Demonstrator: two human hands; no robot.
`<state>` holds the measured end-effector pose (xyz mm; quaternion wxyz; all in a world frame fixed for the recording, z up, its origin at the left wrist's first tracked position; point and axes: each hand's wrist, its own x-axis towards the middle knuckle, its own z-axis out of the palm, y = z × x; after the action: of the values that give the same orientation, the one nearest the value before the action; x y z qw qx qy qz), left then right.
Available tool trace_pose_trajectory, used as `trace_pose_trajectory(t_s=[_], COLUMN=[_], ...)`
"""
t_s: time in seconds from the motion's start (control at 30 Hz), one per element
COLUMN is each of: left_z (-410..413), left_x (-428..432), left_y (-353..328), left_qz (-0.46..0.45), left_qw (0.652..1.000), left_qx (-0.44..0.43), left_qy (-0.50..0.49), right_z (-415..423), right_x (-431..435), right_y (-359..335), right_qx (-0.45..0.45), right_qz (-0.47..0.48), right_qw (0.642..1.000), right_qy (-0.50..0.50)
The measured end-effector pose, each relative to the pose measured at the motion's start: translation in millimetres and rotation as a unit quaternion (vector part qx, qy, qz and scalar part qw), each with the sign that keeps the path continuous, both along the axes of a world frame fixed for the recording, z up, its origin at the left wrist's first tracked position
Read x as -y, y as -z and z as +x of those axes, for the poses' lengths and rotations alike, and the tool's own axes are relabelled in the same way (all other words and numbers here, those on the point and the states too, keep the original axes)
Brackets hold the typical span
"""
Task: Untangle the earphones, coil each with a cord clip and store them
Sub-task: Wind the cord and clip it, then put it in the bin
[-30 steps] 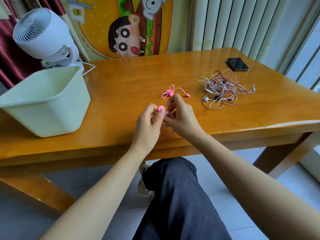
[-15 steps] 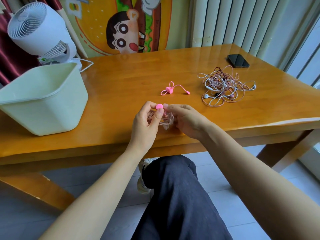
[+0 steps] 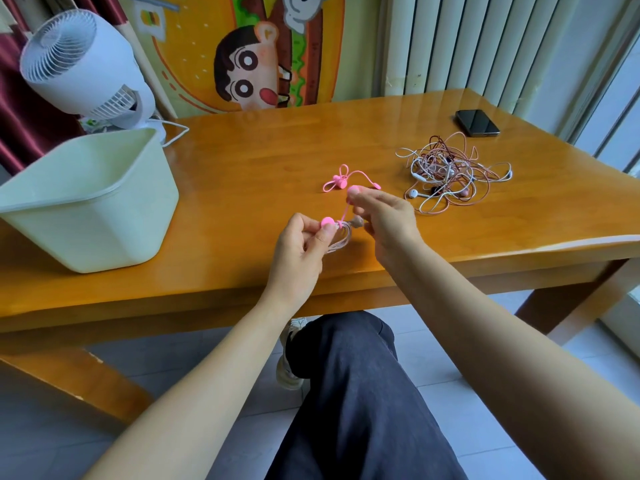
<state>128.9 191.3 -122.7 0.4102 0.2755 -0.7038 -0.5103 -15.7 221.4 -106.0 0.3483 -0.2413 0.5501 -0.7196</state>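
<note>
View: head.
Left hand: your left hand (image 3: 298, 251) pinches the clip's (image 3: 327, 222) round end between thumb and forefinger, with the coil (image 3: 341, 241) hanging from that pinch.
Right hand: your right hand (image 3: 384, 216) pinches the clip's other end; the strap is taut between your hands.
Coil: just above the table's (image 3: 242, 161) near edge.
Tangle (image 3: 450, 174): on the table to the right, near the phone (image 3: 477, 123).
Spare clip (image 3: 337, 181): just beyond your hands.
Bin (image 3: 90, 209): on the left, well apart.

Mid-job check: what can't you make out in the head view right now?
Head view only:
- Coiled earphone: mostly hidden by fingers of the left hand.
- Cord clip, pinched by the right hand: too small to tell if it's fastened.
- Tangled earphones: too fine to count.
- Bin: floor hidden by its near wall.
</note>
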Motion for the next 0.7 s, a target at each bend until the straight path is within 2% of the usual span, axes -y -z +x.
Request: trace_pose_trajectory(t_s=[0.1,0.27,0.4,0.5,0.6,0.7], left_z=[-1.1,-1.8,-4.6,-4.9,-3.3,-1.3], left_x=[6.4,12.1,5.7,0.9,0.6,-0.8], left_y=[-0.1,-0.5,-4.6,-7.9,-6.7,-4.2], left_qz=[0.028,0.038,0.067,0.078,0.088,0.099], left_qw=[0.997,0.991,0.990,0.991,0.989,0.988], left_qx=[0.003,-0.003,-0.031,-0.053,-0.070,-0.067], left_qy=[-0.066,-0.128,-0.121,-0.097,-0.097,-0.099], right_z=[9.6,11.4,21.3,26.0,28.7,24.9], right_x=[-7.4,-4.9,-7.4,-6.9,-6.6,-7.4], right_y=[-0.7,8.3,11.8,15.7,18.4,16.4], right_qx=[-0.098,-0.304,-0.410,-0.457,-0.489,-0.449], right_qz=[-0.061,-0.073,-0.081,-0.088,-0.084,-0.052], right_qw=[0.990,0.949,0.908,0.881,0.867,0.892], right_qy=[-0.078,-0.035,0.036,0.085,0.046,-0.006])
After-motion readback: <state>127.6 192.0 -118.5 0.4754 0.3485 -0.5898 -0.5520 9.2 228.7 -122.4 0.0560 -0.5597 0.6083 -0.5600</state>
